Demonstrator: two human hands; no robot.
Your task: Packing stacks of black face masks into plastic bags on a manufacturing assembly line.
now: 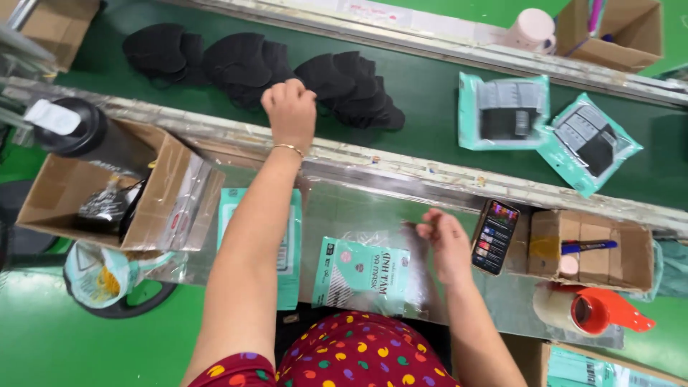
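Observation:
My left hand (289,107) reaches out over the green conveyor belt (430,100), its fingers closed on the edge of a pile of black face masks (240,64). Two more piles of black masks lie beside it, one to the left (161,46) and one to the right (355,89). My right hand (446,240) rests on the foil-covered bench, fingers pinching the clear top of an empty teal and clear mask bag (362,276). A stack of teal bags (290,244) lies under my left forearm.
Two filled teal mask bags (505,111) (588,140) lie on the belt at right. A phone (494,236), a cardboard tray with a pen (595,247) and a tape dispenser (591,312) sit at right. An open cardboard box (107,190) and a dark bottle (86,136) stand at left.

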